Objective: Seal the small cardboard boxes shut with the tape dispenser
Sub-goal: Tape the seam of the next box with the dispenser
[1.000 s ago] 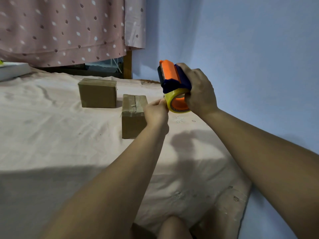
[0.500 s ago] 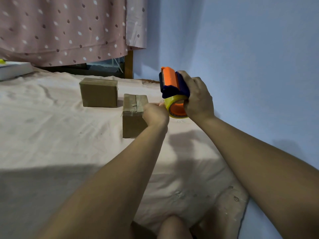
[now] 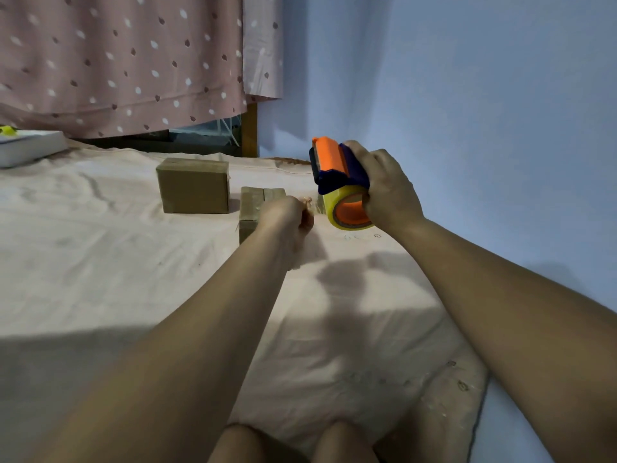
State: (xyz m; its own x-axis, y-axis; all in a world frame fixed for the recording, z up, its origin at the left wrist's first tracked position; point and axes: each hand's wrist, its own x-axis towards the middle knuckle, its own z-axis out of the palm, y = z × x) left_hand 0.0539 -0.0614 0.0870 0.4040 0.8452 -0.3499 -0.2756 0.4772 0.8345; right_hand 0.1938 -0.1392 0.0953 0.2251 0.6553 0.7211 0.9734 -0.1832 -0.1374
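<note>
Over the bedsheet [image 3: 100, 262], right hand [image 3: 389, 192] grips tape dispenser [image 3: 337, 172].

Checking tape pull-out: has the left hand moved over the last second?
Yes: the left hand, pinching the tape end, has shifted left, away from the tape dispenser, now covering more of the nearer cardboard box.

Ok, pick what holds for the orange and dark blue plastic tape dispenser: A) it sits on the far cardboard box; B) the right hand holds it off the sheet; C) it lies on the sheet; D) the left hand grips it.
B: the right hand grips the orange and dark blue plastic tape dispenser in the air, while the left hand only pinches its loose tape end.
</note>
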